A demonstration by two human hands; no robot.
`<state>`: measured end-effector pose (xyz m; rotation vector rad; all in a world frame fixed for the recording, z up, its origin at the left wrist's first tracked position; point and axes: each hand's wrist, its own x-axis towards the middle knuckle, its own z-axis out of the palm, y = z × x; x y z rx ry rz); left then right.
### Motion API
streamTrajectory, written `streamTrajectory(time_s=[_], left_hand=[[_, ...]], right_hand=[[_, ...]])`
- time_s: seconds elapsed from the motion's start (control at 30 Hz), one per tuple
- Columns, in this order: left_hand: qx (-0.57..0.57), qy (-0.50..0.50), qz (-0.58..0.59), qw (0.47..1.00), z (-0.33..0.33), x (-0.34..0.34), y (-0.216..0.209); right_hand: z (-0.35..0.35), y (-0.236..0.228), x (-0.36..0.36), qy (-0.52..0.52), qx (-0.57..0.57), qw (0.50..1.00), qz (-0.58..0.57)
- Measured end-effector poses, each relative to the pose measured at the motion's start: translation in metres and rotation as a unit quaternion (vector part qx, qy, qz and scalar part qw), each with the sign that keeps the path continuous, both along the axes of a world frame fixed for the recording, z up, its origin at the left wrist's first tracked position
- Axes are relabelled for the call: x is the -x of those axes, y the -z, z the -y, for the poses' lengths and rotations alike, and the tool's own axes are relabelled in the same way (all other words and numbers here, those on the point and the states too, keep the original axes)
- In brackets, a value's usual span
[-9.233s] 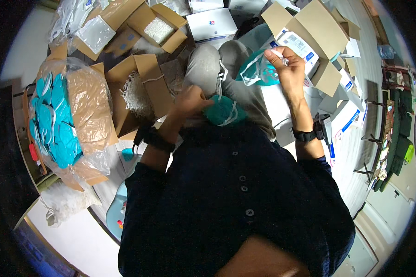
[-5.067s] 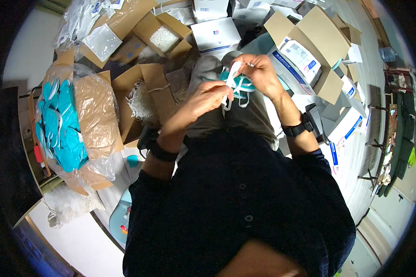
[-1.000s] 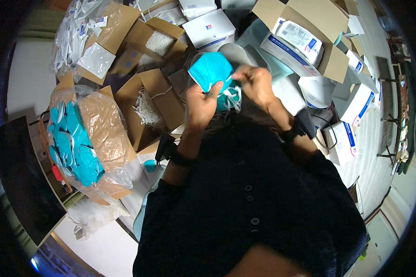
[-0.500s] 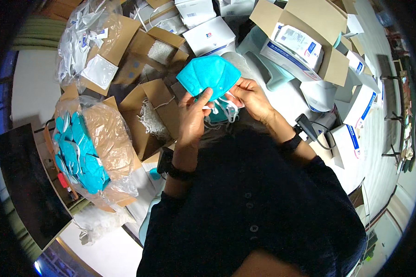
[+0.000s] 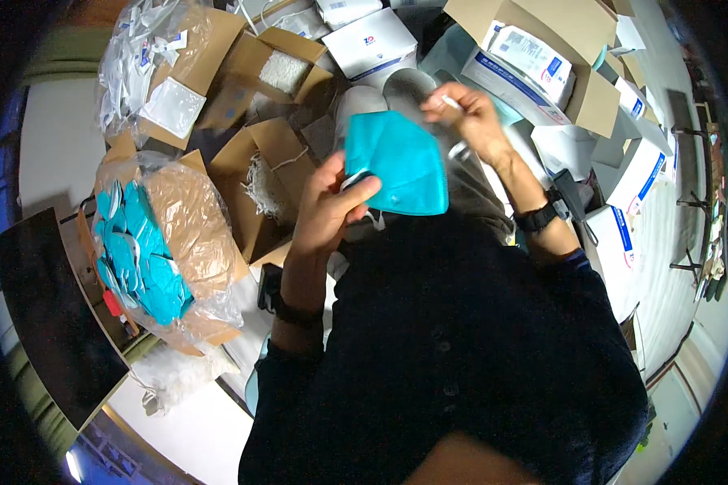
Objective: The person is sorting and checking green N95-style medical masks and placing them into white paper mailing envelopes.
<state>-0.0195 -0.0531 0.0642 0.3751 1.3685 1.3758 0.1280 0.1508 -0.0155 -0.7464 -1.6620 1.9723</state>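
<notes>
A teal folded face mask (image 5: 396, 166) is gripped at its left edge by my left hand (image 5: 336, 194), thumb on the front and fingers behind. The mask is tilted, and a bit of white strap shows beneath it. My right hand (image 5: 473, 121) is raised to the right of the mask, apart from it, its fingers closed on a white strap (image 5: 452, 103). This hand is slightly blurred, and I cannot see whether the strap joins the mask. Many similar teal masks (image 5: 137, 259) lie in a plastic-lined carton at the left.
An open carton (image 5: 279, 158) holds white straps; another behind it has white pieces (image 5: 283, 72). White packets (image 5: 150, 56) fill a plastic bag at far left. A white box (image 5: 370, 42) stands ahead; a large carton (image 5: 594, 101) and blue-striped boxes (image 5: 643, 178) are at right.
My right hand has moved up and right, away from the mask, with a white strap. My left hand has turned the mask and brought it slightly lower and to the right.
</notes>
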Motion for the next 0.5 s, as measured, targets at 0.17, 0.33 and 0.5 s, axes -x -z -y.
streamTrajectory(time_s=[0.17, 0.33, 0.5], left_hand=[[0.011, 0.03, -0.137, 0.99, -0.006, 0.006, 0.009], [0.021, 0.057, -0.144, 0.988, -0.007, 0.01, 0.005], [0.069, 0.141, -0.136, 0.978, 0.008, 0.01, 0.019]], right_hand=[[0.055, -0.061, 0.008, -0.184, 0.295, 0.937, 0.035], [0.056, -0.017, 0.004, -0.169, -0.039, 0.985, 0.002], [0.042, -0.022, 0.0, -0.143, -0.056, 0.988, 0.029]])
